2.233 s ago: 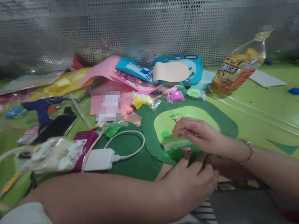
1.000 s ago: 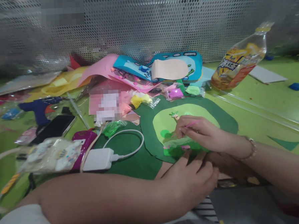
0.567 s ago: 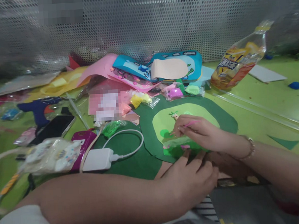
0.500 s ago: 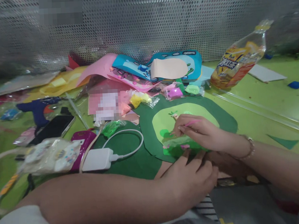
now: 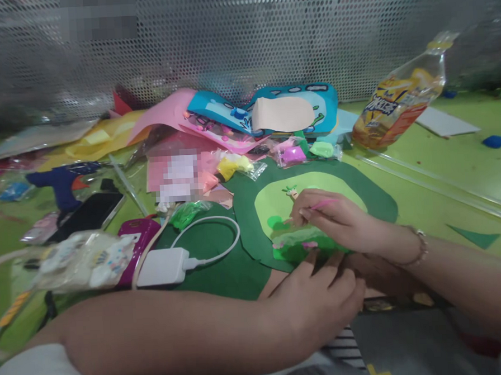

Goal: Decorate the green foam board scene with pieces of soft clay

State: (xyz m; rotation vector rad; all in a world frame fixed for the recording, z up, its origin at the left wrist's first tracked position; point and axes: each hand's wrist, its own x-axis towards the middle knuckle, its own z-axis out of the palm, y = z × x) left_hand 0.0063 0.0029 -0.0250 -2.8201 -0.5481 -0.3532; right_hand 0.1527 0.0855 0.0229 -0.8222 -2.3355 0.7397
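Going light seems smart: right hand (image 5: 336, 219) has its fingers closed on the pink tool (image 5: 324, 204) over the card (image 5: 379, 206) on the bench (image 5: 438, 172); left hand (image 5: 319, 304) sits at its near edge, can't tell if those fingers grip anything

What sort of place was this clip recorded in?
It looks like a craft table, perhaps in a workshop or classroom: a layered green paper picture, small bags of bright clay-like material and a blue glue gun lie on it.
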